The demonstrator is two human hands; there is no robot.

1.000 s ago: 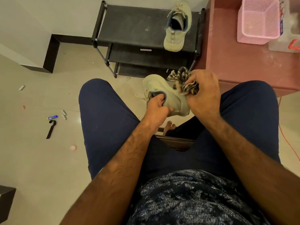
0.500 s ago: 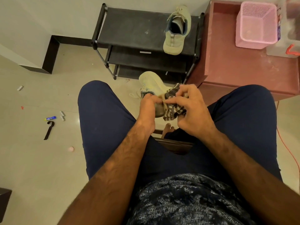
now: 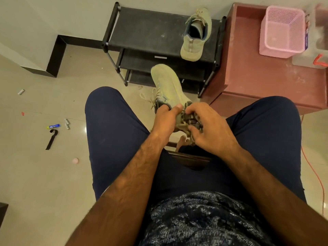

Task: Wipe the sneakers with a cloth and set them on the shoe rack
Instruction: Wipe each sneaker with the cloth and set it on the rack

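Observation:
I sit with a pale green sneaker held between my knees, its toe pointing away toward the rack. My left hand grips the sneaker at its heel opening, fingers inside the collar. My right hand clutches a dark patterned cloth bunched against the heel of that sneaker. The second pale sneaker lies on the top shelf of the black shoe rack, at its right end, toe toward me.
A reddish low cabinet stands right of the rack with a pink basket on it. Small litter, a blue tube and a black strap lie on the tiled floor at left. An orange cord runs along the right.
The cloth in my right hand has slid from the sneaker's side down to its heel, nearer my body. The sneaker's toe now points further away toward the rack.

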